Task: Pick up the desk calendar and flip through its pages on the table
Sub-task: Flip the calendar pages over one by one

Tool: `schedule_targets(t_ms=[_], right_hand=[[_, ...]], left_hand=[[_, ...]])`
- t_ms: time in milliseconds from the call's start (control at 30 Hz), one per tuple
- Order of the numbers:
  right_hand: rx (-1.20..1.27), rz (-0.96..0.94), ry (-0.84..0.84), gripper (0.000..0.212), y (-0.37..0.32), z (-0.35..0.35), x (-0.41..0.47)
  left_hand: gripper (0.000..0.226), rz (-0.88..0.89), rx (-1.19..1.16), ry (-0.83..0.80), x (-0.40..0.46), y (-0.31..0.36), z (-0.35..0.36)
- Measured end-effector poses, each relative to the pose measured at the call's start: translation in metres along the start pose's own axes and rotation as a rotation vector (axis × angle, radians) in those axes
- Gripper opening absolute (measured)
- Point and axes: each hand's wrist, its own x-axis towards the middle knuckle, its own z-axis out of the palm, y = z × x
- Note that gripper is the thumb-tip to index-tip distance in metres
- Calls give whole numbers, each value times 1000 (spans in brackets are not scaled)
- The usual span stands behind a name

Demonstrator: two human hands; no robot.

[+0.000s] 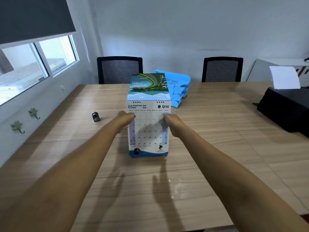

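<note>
A spiral-bound desk calendar (148, 129) stands near the middle of the wooden table (209, 131). Its front page shows the May grid, and a picture page rises behind the wire rings, upside down to me. My left hand (126, 121) grips the calendar's left edge, fingers curled behind it. My right hand (171, 123) grips the right edge at about the same height. The calendar's blue base appears to be just above or on the table; I cannot tell which.
Blue stacked paper trays (179, 88) sit right behind the calendar. A small black object (95, 116) lies to the left. A black printer (287, 108) with white paper stands at the right edge. Two black mesh chairs (119, 70) line the far side.
</note>
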Motion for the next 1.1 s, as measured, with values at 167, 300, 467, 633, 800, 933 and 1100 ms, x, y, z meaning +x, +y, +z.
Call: schedule_targets(t_ms=[167,300,467,633,800,933,1100], right_hand=[[-63,-41,-3,8,-7,-2,-10],[-159,-26,28,12,-13,-7,-17],[-178,-79,203,20,-25,-29,-14],[193,132,37,16,-47,-50,-17],[718,58,-80,25,-58,-46,-10],[513,-169,99,26,-53,-26,3],[-519,-604,256,45,-33,-13,16]], left_hand=[[37,15,17,-18,-8,4,-3],[14,55,243,42,-17,11,-12],[5,95,227,162,-24,29,-29],[6,-24,-72,48,-33,49,-46],[19,-23,-746,-183,-28,57,-48],[32,147,-415,-4,-16,53,-28],[44,509,392,186,2,36,-14]])
